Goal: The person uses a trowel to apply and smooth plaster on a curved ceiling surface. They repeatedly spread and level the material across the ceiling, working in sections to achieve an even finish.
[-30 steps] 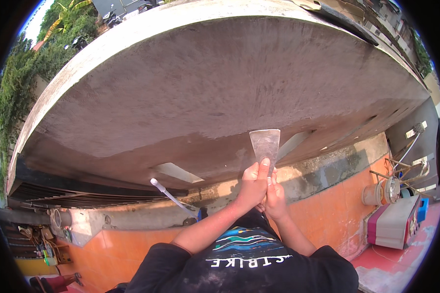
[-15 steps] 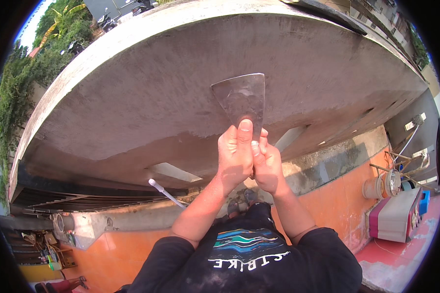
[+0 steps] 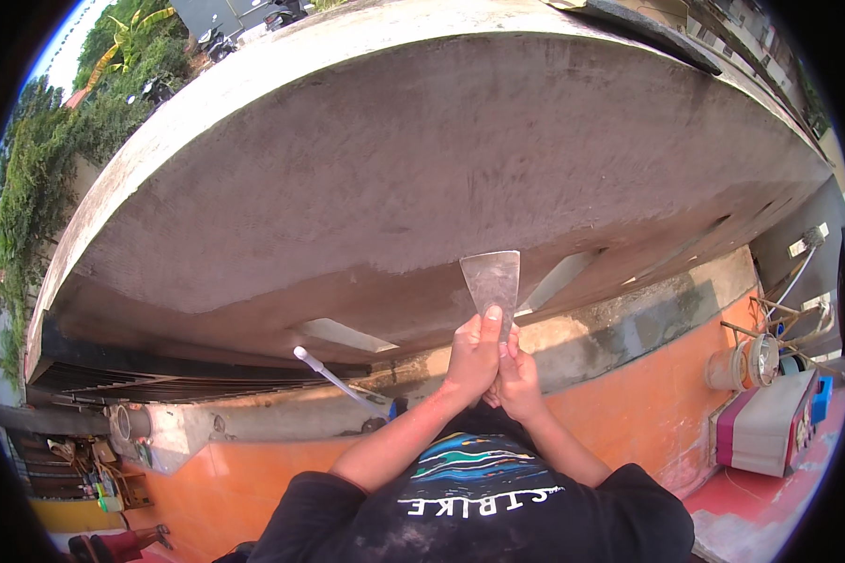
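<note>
While in grip of left hand (image 3: 474, 363) and right hand (image 3: 520, 387), scraper blade (image 3: 491, 278) beyond both.

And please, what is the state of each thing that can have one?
Scraper: held, blade pointing away from the body; wall contact unclear.
Left hand: closed on it, thumb against the blade.
Right hand: closed on it too.
Wall: patchy, darker toward the bottom.
White-tipped pole: slanted, support unclear.

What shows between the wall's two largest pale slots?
In the head view, a metal scraper, held by the left hand and right hand, shows between them, in front of the wall.
</note>
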{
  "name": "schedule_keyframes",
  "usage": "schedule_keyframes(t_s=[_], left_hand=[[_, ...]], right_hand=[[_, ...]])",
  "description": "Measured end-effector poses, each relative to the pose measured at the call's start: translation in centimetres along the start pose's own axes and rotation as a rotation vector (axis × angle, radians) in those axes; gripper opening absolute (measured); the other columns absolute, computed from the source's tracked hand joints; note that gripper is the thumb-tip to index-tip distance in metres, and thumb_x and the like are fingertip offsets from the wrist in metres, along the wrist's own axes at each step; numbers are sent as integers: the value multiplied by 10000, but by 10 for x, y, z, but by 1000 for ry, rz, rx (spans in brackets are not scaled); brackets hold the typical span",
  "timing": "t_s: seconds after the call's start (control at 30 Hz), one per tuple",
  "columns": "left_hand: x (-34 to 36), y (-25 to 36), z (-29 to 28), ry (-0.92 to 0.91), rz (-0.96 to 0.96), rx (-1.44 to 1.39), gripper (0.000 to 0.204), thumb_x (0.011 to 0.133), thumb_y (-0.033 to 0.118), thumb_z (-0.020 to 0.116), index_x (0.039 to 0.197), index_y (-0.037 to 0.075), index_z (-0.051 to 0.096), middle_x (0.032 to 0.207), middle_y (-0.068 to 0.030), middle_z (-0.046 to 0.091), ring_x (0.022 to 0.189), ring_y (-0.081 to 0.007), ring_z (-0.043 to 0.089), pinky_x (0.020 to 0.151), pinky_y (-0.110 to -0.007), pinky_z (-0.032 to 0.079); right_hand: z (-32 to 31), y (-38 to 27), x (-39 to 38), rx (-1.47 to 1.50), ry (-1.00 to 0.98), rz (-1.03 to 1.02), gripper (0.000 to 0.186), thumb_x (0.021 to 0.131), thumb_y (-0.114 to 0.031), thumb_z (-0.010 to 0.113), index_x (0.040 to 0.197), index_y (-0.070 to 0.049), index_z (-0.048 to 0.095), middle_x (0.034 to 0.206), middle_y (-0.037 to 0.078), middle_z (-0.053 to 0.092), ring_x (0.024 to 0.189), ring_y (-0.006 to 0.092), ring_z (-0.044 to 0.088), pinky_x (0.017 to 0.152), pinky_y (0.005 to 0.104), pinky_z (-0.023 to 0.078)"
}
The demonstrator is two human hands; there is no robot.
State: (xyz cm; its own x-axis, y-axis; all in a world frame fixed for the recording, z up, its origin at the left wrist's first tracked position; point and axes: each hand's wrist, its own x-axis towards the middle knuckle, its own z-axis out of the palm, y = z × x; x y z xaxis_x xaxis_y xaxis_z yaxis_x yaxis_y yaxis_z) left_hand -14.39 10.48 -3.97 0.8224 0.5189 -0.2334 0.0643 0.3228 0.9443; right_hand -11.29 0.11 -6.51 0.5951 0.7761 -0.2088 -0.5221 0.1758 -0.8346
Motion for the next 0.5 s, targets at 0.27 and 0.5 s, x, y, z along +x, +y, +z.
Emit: schedule_keyframes(t_s=[0.27,0.5], left_hand=[[10,7,-1,-29,-9,-6,487,1055,418,417,867,-1,578,670,-31,585,622,-87,548,572,-249,475],[8,114,7,-9,457,32,551,1055,444,407,793,-7,583,616,-40,574,591,-94,537,571,-265,467]], right_hand=[[4,-1,11,-18,26,4,281,1063,-289,434,909,-58,476,615,0,475,461,84,444,424,242,366],[49,-77,37,-75,-198,-297,214,1050,-261,482,925,-88,471,695,-32,484,546,41,430,472,215,354]])
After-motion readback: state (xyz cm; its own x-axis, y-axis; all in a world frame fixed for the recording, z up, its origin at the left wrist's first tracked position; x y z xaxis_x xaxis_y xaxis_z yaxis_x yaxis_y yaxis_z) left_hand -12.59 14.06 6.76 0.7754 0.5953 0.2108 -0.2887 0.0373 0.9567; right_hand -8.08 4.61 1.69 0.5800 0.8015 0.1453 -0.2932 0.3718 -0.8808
